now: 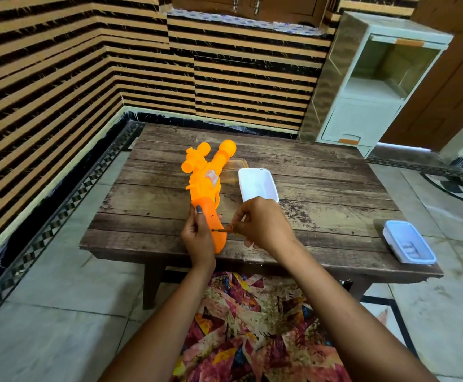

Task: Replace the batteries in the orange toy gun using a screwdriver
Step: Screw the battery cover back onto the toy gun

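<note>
The orange toy gun (pixel 207 186) lies on the wooden table (pixel 321 194), barrel pointing away from me and its handle near the front edge. My left hand (pixel 197 232) grips the handle from the left side. My right hand (pixel 263 224) holds a small screwdriver (pixel 223 230) whose thin shaft runs sideways, with its tip against the right face of the handle. The screwdriver's grip is hidden inside my fingers.
A white open tray (pixel 258 184) sits just behind my right hand, and a clear lid (pixel 236 166) lies under the gun barrel. A lidded plastic box (pixel 408 241) with small items inside stands at the table's right front corner. A white cabinet (pixel 362 86) stands behind the table.
</note>
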